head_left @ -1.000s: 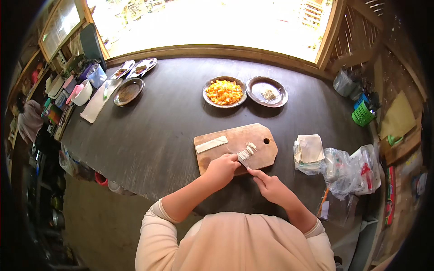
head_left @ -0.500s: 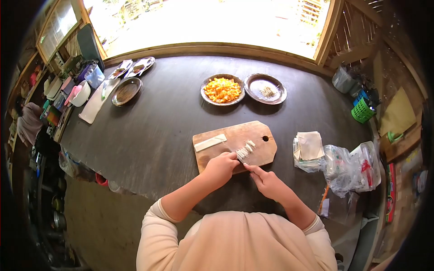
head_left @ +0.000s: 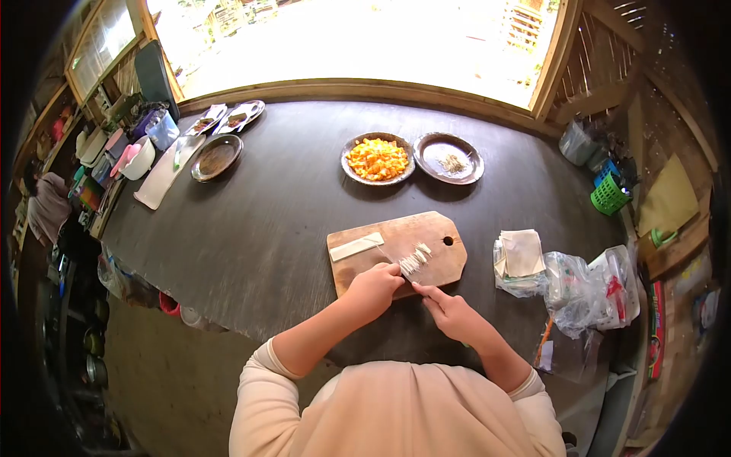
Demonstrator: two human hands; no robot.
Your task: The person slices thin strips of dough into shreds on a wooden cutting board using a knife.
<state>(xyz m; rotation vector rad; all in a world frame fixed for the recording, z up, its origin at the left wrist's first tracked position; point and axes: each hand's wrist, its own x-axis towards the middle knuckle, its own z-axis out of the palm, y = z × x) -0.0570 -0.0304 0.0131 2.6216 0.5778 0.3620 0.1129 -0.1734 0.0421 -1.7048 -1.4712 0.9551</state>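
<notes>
A wooden cutting board [head_left: 438, 266] with a hole at one corner lies in front of me. My left hand [head_left: 375, 289] is closed on the board, fingertips pressed beside a small pile of thin pale strips [head_left: 415, 259]; what lies under its fingers is hidden. My right hand [head_left: 454, 314] is wrapped round the handle of a knife, whose thin blade [head_left: 391, 260] reaches up and left past the left fingertips, next to the strips. A flat, pale folded strip [head_left: 356, 246] rests along the board's left part, apart from both hands.
Beyond the board stand a bowl of orange diced pieces [head_left: 378, 159] and a plate with a small pale heap [head_left: 452, 162]. Square pale sheets [head_left: 522, 251] and plastic bags [head_left: 571, 289] lie right. A dark plate [head_left: 216, 158] is left. A person [head_left: 49, 202] is at far left.
The view has shifted slightly, so the table things sit a little lower. Both hands stay at nearly the same spot on the board, with the knife still beside the strips.
</notes>
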